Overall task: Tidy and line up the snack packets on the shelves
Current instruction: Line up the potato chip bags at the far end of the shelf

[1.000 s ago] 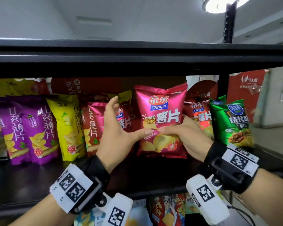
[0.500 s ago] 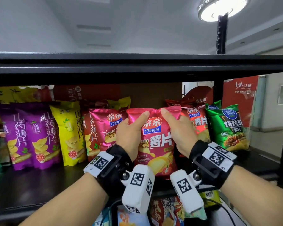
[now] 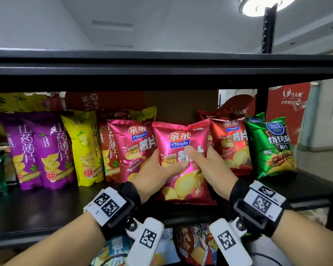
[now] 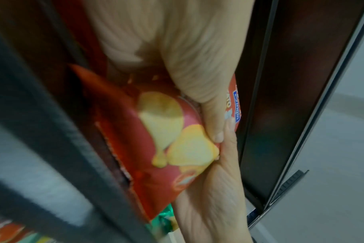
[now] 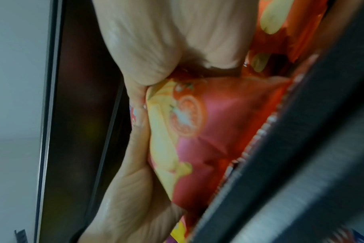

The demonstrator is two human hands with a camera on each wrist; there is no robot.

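Both hands point(image 3: 183, 166) have slid down to grip the pink chip packet's point(image 3: 181, 143) middle, settling it upright into the row.

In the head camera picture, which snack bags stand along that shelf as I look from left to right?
purple bags → yellow bag → magenta Qinqin bag → the magenta bag gripped in front by the left hand and the right hand → red Qinqin bag → green bag.

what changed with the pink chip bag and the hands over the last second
Both hands slid from the top corners of the pink Qinqin bag to its middle: the left hand and right hand now grip its sides, thumbs on the front. The bag stands lower and nearer the shelf's front edge. The other packets stayed put.
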